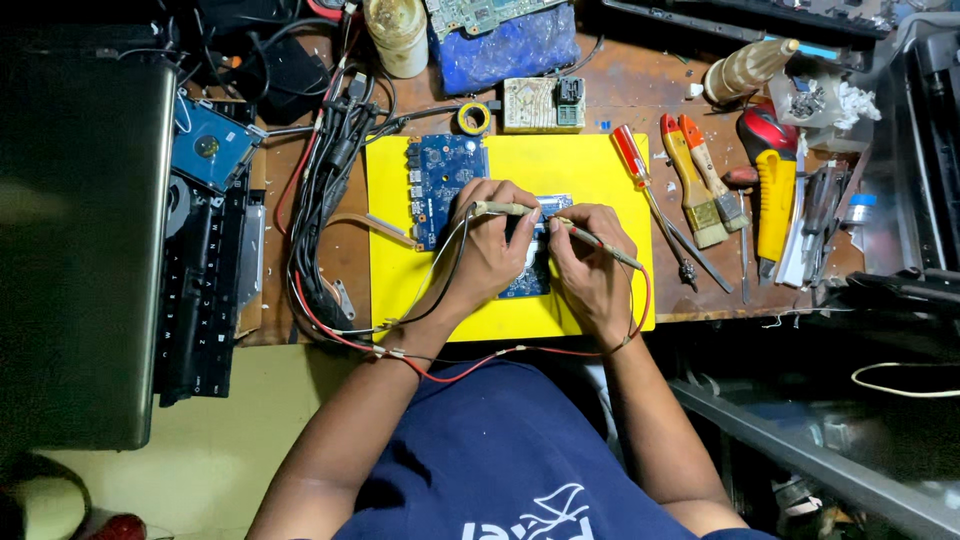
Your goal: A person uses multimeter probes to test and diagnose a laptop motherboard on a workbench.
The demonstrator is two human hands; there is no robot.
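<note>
A blue circuit board (445, 180) lies on a yellow mat (580, 165) in the middle of a wooden bench. My left hand (490, 250) rests on the board and pinches a thin test probe (500, 209) with a black lead. My right hand (592, 270) holds a second probe (595, 240) with a red lead (520, 352), its tip pointed down at the board between my hands. Both leads loop back over my wrists toward my chest. My hands cover much of the board's right part.
Red and orange screwdrivers (632, 155), brushes (695, 195) and a yellow utility knife (772, 205) lie right of the mat. A cable bundle (325, 200), a drive (210, 148) and a dark laptop (85, 240) sit at left. Bottles (398, 35), tape (473, 118) and a small board (543, 104) stand behind.
</note>
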